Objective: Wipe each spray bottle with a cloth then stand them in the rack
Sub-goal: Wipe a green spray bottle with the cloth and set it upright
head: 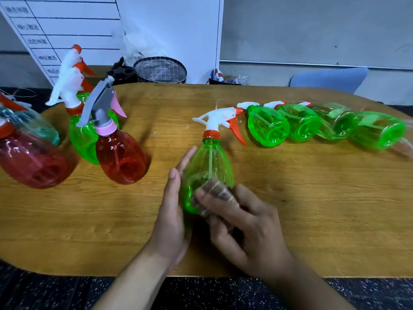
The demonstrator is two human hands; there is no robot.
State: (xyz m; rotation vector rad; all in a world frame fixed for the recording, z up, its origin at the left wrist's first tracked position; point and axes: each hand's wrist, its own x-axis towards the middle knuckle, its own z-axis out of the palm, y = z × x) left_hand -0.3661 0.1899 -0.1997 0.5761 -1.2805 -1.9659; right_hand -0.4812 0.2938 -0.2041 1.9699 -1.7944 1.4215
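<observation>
A green spray bottle with a white and orange trigger head stands tilted at the middle of the wooden table. My left hand holds its left side. My right hand presses a small brownish cloth against the bottle's lower front. Several green bottles lie on their sides in a row at the right. At the left stand a red bottle with a grey and pink head, a green bottle behind it, and a larger red bottle. No rack is clearly visible.
A round mesh basket and a black holder sit beyond the table's far edge. A white board with printed text leans at the back left. A blue chair stands behind the table at the right.
</observation>
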